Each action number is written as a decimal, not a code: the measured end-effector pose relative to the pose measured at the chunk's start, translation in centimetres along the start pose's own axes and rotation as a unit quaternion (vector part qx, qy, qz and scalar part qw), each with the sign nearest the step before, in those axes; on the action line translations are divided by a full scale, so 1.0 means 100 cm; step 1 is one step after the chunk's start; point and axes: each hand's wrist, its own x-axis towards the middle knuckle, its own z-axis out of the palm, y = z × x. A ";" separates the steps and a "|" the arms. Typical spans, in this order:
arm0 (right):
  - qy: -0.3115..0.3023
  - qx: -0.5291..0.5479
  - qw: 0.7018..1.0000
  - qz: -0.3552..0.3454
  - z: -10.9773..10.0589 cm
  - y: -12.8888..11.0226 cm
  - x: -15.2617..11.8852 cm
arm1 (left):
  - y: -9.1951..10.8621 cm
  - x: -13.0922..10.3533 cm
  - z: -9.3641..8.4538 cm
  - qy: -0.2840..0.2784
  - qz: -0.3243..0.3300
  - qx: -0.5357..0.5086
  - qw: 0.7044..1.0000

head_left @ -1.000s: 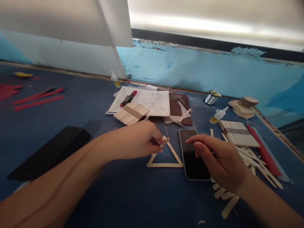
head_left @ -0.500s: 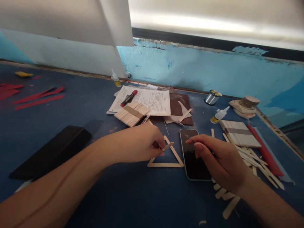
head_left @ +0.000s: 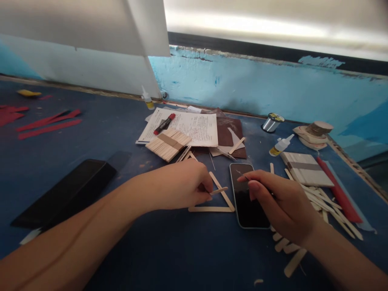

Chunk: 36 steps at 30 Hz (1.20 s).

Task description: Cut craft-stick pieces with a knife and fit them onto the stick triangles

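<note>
My left hand [head_left: 184, 184] is closed, pinching a short wooden craft stick [head_left: 220, 190] whose free end points right. Below it on the table lie a flat craft stick [head_left: 210, 209] and a slanting craft stick [head_left: 228, 199], meeting at a corner near the phone. My right hand [head_left: 279, 204] hovers over a dark-screened phone [head_left: 247, 214], its fingers closed around a thin, pointed metal tool [head_left: 241, 174]. The tool's tip aims up and left; the palm covers most of its body, so its exact kind is unclear.
Loose craft sticks [head_left: 339, 220] and a banded stick bundle [head_left: 309, 171] lie at right, near a glue bottle [head_left: 280, 146] and a wire spool [head_left: 273, 122]. Papers [head_left: 200, 129] and another bundle [head_left: 168, 145] lie at the back. A black block-like object [head_left: 66, 192] rests left.
The stick in my left hand has shifted slightly right and turned flatter, its end now over the slanting stick. My right hand stays almost in place with the tool.
</note>
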 end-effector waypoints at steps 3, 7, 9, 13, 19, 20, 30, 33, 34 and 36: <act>0.002 0.002 1.000 0.002 0.000 0.000 -0.001 | -0.002 0.001 0.003 0.003 0.016 -0.003 1.000; 0.002 0.006 1.000 -0.001 0.000 0.000 -0.002 | -0.003 0.004 0.006 0.007 0.022 -0.012 1.000; 0.002 0.007 1.000 -0.001 0.000 0.000 -0.001 | -0.002 0.005 0.007 0.008 0.019 -0.009 1.000; -0.001 0.005 1.000 -0.001 0.001 0.001 0.000 | -0.001 0.006 0.007 0.011 0.014 -0.011 1.000; 0.002 0.010 1.000 0.000 0.000 -0.001 0.000 | -0.003 0.004 0.006 0.010 0.007 -0.040 0.999; 0.002 0.013 1.000 0.002 0.000 -0.002 0.000 | -0.003 0.004 0.005 0.021 0.005 -0.052 0.998; 0.038 0.153 0.982 0.105 -0.003 -0.009 0.000 | 0.007 0.013 0.001 0.158 0.083 -0.472 0.863; 0.017 0.189 0.972 0.136 -0.003 -0.012 0.001 | 0.008 0.015 0.005 0.163 0.083 -0.519 0.835; 0.016 0.201 0.969 0.142 -0.003 -0.013 0.001 | 0.008 0.016 0.006 0.163 0.080 -0.527 0.830; 0.023 0.215 0.964 0.151 -0.002 -0.013 0.002 | 0.008 0.017 0.008 0.164 0.063 -0.531 0.829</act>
